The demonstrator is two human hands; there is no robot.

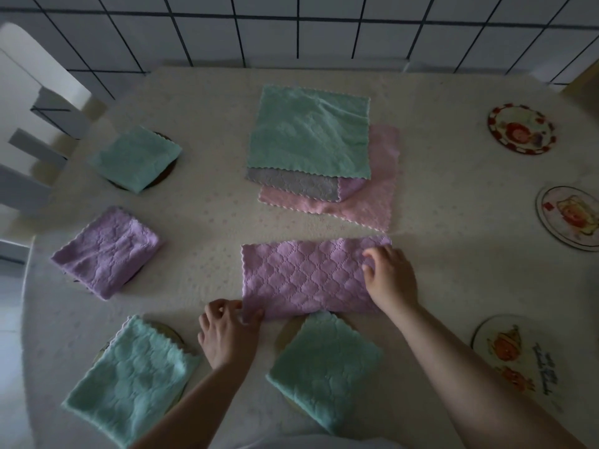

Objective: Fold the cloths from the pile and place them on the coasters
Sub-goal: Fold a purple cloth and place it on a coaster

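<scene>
Under four folded cloths near the left hand (228, 332), coasters mostly hidden: only slivers of rim beside the green cloth just left of that hand (129, 384), the green cloth between the two forearms (327, 367), the purple cloth farther left (107, 251) and the far green cloth (136, 157). Beyond both hands, a pile with a grey cloth (291, 184) and a pink cloth (359, 202) largely covered by the top green cloth (308, 134). To the right of the right hand (390, 280), a bare coaster (565, 218) cut off by the frame edge, and lettering too blurred to read on the nearest coaster (515, 351).
</scene>
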